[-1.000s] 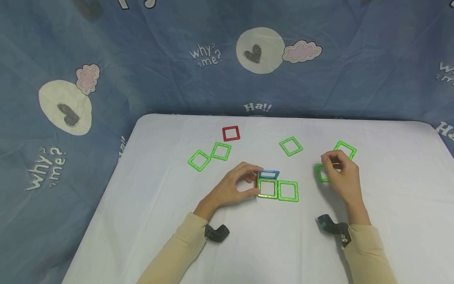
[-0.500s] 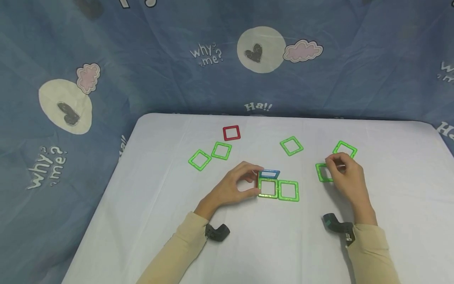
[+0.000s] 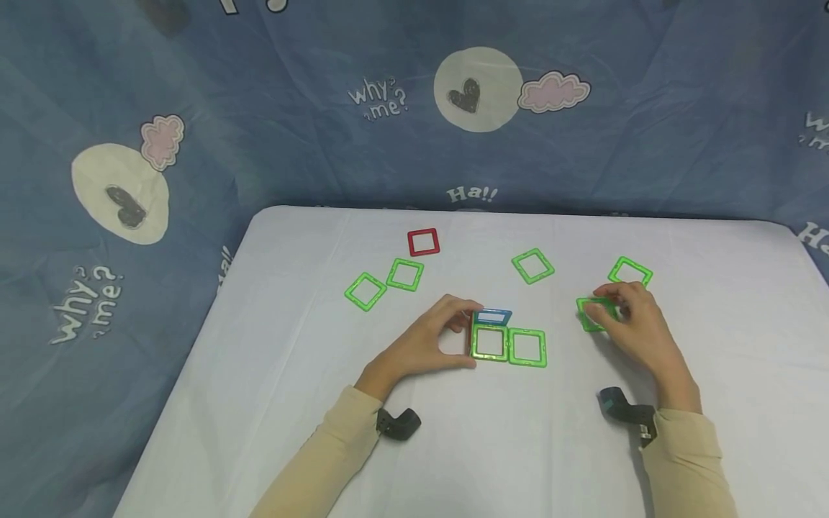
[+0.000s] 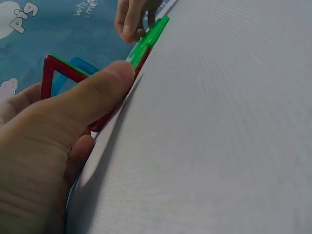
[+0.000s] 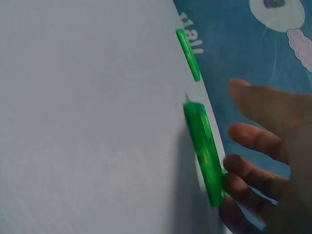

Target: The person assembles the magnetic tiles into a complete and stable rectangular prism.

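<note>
In the head view my left hand [image 3: 434, 338] spans a small group of magnetic tiles, index finger at the far corner and thumb at the near corner. It holds the red tile [image 4: 47, 78], which stands up on the group's left side. A blue tile [image 3: 494, 313] leans up at the back. Flat in front lies a green tile [image 3: 490, 358], joined to a second green tile [image 3: 527, 365] on its right. Fingers spread, my right hand [image 3: 637, 324] is over another green tile [image 5: 202, 156], its fingertips beside that tile's edge.
A loose green tile [image 3: 630, 260] lies just beyond my right hand. Farther back are a green tile [image 3: 518, 267], a red tile [image 3: 424, 253] and two more green tiles [image 3: 396, 275] at left. The white tabletop [image 3: 453, 446] ends at a blue printed cloth [image 3: 291, 144].
My right hand has shifted slightly right and toward me, its thumb now over the nearer green tile. The left thumb has slid a little off the near corner. The tile group stays put.
</note>
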`<action>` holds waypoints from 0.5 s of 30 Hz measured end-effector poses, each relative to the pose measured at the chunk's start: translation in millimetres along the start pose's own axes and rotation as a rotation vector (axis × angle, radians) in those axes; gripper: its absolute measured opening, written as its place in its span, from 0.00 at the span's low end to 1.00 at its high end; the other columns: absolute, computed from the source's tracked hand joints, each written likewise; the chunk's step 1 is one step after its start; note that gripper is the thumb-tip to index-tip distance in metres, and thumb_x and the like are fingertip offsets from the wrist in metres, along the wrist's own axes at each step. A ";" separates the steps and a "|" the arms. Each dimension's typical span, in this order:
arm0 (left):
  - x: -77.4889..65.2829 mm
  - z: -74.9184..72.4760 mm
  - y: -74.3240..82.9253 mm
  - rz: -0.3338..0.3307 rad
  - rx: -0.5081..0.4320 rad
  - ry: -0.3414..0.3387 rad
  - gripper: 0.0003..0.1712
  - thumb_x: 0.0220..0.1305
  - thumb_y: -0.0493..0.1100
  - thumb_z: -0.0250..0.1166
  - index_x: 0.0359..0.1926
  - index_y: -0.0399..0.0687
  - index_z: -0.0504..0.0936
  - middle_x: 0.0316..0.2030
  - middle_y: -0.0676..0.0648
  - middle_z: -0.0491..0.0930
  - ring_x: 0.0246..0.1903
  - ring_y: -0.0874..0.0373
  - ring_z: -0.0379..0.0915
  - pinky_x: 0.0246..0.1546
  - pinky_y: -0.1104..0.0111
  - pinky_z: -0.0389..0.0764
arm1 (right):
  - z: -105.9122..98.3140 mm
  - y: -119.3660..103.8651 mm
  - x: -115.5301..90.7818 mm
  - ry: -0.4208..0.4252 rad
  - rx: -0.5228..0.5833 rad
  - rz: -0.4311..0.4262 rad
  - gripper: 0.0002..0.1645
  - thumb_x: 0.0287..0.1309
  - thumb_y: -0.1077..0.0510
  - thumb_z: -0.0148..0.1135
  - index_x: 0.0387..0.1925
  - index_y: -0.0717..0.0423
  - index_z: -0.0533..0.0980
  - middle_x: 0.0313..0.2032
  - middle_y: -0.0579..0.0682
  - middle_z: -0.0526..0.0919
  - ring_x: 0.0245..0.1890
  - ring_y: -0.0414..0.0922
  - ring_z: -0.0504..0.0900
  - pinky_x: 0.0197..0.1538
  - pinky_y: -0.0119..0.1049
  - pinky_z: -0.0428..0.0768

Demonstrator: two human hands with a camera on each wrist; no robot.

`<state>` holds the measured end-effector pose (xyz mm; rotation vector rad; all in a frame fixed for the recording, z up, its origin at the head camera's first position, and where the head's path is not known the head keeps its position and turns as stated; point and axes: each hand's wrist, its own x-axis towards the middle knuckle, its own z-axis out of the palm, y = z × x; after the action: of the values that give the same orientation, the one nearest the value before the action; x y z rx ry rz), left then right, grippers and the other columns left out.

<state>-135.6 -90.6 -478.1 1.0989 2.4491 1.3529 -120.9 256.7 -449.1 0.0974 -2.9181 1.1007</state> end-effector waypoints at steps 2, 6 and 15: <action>0.2 0.0 0.1 0.008 0.011 -0.002 0.48 0.43 0.48 0.77 0.65 0.63 0.62 0.52 0.56 0.69 0.47 0.66 0.71 0.53 0.75 0.74 | -2.1 2.0 -0.9 -0.036 0.004 -0.007 0.26 0.59 0.46 0.62 0.49 0.63 0.73 0.49 0.61 0.69 0.48 0.54 0.68 0.54 0.53 0.68; 0.4 0.0 0.4 0.011 0.031 -0.003 0.48 0.44 0.46 0.77 0.65 0.62 0.62 0.52 0.56 0.69 0.47 0.67 0.71 0.53 0.76 0.74 | -6.7 4.5 -3.1 -0.121 0.015 -0.020 0.28 0.55 0.47 0.66 0.51 0.61 0.73 0.52 0.62 0.65 0.54 0.58 0.63 0.57 0.59 0.66; -0.1 0.5 1.4 -0.013 0.046 -0.007 0.47 0.45 0.45 0.77 0.65 0.63 0.62 0.56 0.57 0.68 0.46 0.68 0.71 0.51 0.76 0.75 | -8.2 6.3 -6.2 -0.180 0.016 -0.057 0.31 0.49 0.52 0.71 0.54 0.58 0.71 0.57 0.66 0.59 0.61 0.66 0.54 0.57 0.68 0.58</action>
<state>-134.5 -89.9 -477.3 1.0939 2.4903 1.2933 -115.1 267.2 -447.4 0.2930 -3.0403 1.1640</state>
